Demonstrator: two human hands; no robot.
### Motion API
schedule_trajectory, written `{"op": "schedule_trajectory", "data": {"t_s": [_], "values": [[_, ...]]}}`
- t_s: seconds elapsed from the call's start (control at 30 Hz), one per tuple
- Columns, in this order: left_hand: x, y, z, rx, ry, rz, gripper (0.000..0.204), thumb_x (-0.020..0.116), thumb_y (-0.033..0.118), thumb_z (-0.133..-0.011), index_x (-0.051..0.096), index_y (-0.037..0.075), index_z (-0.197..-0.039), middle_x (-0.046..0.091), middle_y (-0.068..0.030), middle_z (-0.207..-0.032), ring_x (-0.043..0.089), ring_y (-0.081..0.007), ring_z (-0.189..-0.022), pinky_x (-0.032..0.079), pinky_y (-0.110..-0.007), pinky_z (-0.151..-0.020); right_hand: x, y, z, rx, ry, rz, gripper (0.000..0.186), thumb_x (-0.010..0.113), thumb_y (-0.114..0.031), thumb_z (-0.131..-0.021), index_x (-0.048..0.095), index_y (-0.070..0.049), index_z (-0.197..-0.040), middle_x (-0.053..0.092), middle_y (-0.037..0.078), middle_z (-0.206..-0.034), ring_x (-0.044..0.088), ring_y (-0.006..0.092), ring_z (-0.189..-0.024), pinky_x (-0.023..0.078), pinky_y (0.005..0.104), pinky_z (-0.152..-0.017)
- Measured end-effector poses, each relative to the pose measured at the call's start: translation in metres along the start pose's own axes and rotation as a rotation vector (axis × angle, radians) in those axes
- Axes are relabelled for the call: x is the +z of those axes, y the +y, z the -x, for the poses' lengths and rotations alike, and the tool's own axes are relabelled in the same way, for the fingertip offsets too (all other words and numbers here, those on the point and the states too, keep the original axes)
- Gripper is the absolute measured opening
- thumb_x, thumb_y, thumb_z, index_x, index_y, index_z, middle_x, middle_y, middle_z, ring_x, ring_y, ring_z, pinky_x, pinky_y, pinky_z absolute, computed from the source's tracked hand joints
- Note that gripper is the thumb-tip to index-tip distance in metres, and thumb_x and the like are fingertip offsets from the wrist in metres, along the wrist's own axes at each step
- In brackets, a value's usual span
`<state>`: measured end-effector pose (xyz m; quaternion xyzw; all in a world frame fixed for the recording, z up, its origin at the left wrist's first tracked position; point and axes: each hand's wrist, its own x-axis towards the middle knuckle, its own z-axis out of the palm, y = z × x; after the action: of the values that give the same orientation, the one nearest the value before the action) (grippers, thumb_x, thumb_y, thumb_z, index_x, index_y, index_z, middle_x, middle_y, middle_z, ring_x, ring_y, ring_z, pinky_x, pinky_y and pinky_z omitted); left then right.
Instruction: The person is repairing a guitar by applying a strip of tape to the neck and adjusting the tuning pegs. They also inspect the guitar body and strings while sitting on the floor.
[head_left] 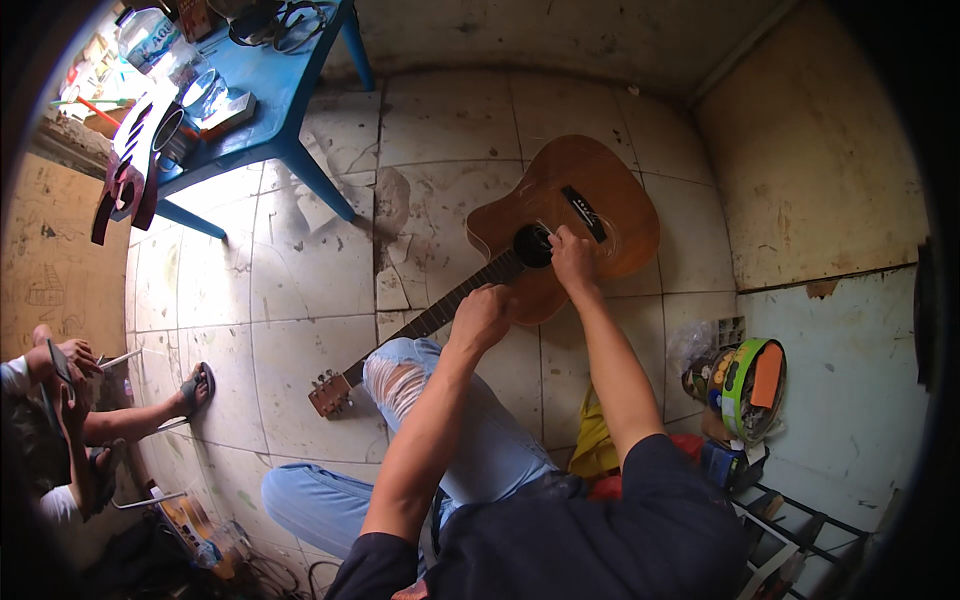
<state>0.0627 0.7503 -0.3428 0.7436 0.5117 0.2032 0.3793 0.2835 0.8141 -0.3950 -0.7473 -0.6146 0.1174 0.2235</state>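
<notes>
An acoustic guitar [590, 180] with a brown wooden top lies face up on the tiled floor, its headstock [330, 394] toward the lower left, beside my knee. Thin, curling string-like lines show on its top near the black bridge [584, 213]. My right hand [573, 260] is closed in a pinch at the edge of the dark sound hole [532, 246]; what lies between its fingers is too small to make out. My left hand [482, 316] is closed beside the neck, close to where it meets the body. Its fingertips are mostly hidden, and so is anything in them.
A blue table [275, 110] at the upper left carries a water bottle [150, 40], a cup and a dark red guitar-headstock-shaped piece [130, 180]. Another person [75, 410] sits at left holding a phone. A green-rimmed round container [752, 390] stands at right, beside a wall.
</notes>
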Motion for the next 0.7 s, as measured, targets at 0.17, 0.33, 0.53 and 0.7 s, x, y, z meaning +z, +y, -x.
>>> {"op": "schedule_trajectory", "data": {"t_s": [0.17,0.33,0.53,0.7], "values": [[-0.005,-0.01,0.008,-0.035,-0.01,-0.021,0.025,0.061,0.023,-0.094,0.072,0.002,-0.1,0.069,-0.0239,-0.089,0.066,-0.0438,-0.089,0.052,-0.051,-0.08,0.027,0.006,-0.01,-0.169,-0.186,0.332,0.013,0.057,-0.015,-0.096,0.066,-0.005,-0.095,0.073,0.018,-0.086,0.073,0.037,-0.084,0.056,0.0504,-0.073],[-0.011,-0.001,0.016,-0.113,-0.137,-0.076,0.028,0.058,0.026,-0.096,0.069,0.0,-0.096,0.068,-0.0251,-0.087,0.066,-0.0447,-0.088,0.051,-0.053,-0.079,0.075,0.021,-0.047,-0.439,-0.439,0.704,0.017,0.062,-0.018,-0.09,0.077,-0.011,-0.094,0.075,0.012,-0.091,0.074,0.033,-0.084,0.058,0.0444,-0.068],[-0.012,-0.002,0.027,-0.13,-0.194,-0.049,0.027,0.055,0.026,-0.097,0.069,0.002,-0.099,0.069,-0.0241,-0.09,0.066,-0.043,-0.09,0.051,-0.052,-0.079,0.158,0.045,-0.061,-0.436,-0.638,1.14,0.023,0.061,-0.021,-0.092,0.08,-0.016,-0.104,0.075,0.003,-0.107,0.072,0.0242,-0.1,0.057,0.0409,-0.075],[-0.009,-0.001,0.032,-0.139,-0.243,-0.051,0.026,0.053,0.022,-0.097,0.069,0.002,-0.096,0.069,-0.0243,-0.093,0.065,-0.0428,-0.093,0.05,-0.051,-0.082,0.19,0.06,-0.083,-0.09,-0.888,1.028,0.031,0.059,-0.025,-0.095,0.074,-0.014,-0.119,0.068,0.006,-0.126,0.064,0.0252,-0.119,0.052,0.044,-0.09]]}}
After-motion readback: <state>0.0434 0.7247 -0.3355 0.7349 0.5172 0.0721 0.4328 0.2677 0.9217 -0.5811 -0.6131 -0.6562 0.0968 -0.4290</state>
